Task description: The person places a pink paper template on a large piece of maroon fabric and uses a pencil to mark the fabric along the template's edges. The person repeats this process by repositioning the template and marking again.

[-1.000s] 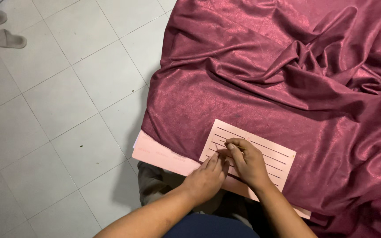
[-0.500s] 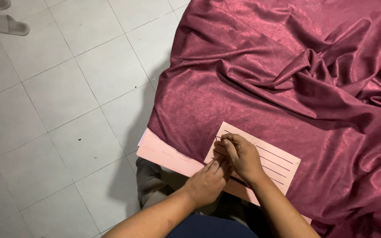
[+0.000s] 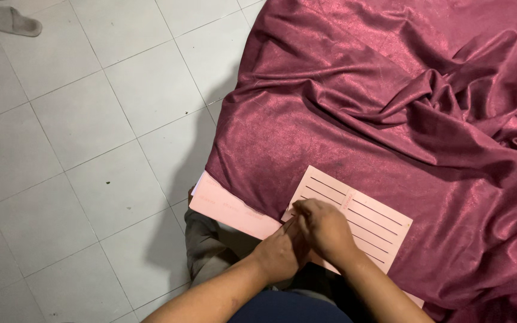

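Seen from above: a wide spread of maroon satin cloth (image 3: 390, 119), shiny and heavily creased, bunched into deep folds toward the upper right and lying smoother near the lower left edge. Resting on top of that cloth near its lower edge, a pale pink card (image 3: 363, 221) ruled with dark parallel lines, tilted so its long sides run from upper left to lower right. Pressed on the card's lower left corner, the right hand (image 3: 324, 230), fingers curled down, grip closed to a pinch at the card's edge, though what exactly sits between the fingertips cannot be told. Just beside it and touching it, the left hand (image 3: 279, 254), knuckles up, fingers tucked toward the same corner of the card; grip partly closed, its hold hidden under the right hand, so cannot tell whether anything is clasped. Poking out from beneath the cloth's edge to the left, a longer pale pink board (image 3: 228, 209), flat, its far end hidden under the fabric and the card. Below the board, a grey trouser leg (image 3: 204, 251), and at the bottom edge a dark blue garment (image 3: 288, 308) between the two forearms. To the left, white floor tiles (image 3: 79, 149) with dark specks and grey joints. In the top left corner, well apart from everything else, a grey slipper (image 3: 10, 21) on the tiles.
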A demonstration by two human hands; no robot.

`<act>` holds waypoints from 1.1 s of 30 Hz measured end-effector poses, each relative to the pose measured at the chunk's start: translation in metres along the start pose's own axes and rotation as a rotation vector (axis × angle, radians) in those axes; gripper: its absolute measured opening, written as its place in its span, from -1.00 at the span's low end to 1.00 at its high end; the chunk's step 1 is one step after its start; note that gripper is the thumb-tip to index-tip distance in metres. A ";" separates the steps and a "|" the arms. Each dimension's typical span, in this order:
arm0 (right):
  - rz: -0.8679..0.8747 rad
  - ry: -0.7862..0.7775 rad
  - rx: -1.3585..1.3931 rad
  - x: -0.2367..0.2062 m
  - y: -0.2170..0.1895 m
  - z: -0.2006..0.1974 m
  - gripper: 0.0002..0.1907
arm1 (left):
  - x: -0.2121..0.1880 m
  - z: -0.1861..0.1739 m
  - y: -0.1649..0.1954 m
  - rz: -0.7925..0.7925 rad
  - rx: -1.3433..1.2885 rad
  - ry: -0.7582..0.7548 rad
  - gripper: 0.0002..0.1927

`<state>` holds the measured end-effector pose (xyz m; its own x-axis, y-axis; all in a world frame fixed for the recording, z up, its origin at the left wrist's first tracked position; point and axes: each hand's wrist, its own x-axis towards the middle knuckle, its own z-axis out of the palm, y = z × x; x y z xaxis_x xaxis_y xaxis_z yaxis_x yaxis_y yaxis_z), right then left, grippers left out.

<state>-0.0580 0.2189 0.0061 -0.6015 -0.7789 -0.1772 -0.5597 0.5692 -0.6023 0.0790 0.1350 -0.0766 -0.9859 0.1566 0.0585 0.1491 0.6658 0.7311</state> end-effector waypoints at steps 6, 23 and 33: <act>-0.042 0.081 0.043 0.009 0.010 -0.006 -0.83 | 0.002 0.001 -0.001 0.053 0.110 -0.055 -0.32; -0.246 -0.017 0.096 -0.020 0.003 0.005 -0.79 | -0.006 0.013 -0.005 -0.048 -0.187 0.097 -0.49; -0.049 0.187 0.109 0.013 0.022 -0.006 -0.85 | 0.005 -0.009 0.005 0.124 0.286 -0.014 -0.31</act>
<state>-0.0812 0.2231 -0.0048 -0.6759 -0.7370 -0.0041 -0.5324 0.4920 -0.6888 0.0742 0.1326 -0.0659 -0.9582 0.2579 0.1240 0.2849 0.8189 0.4982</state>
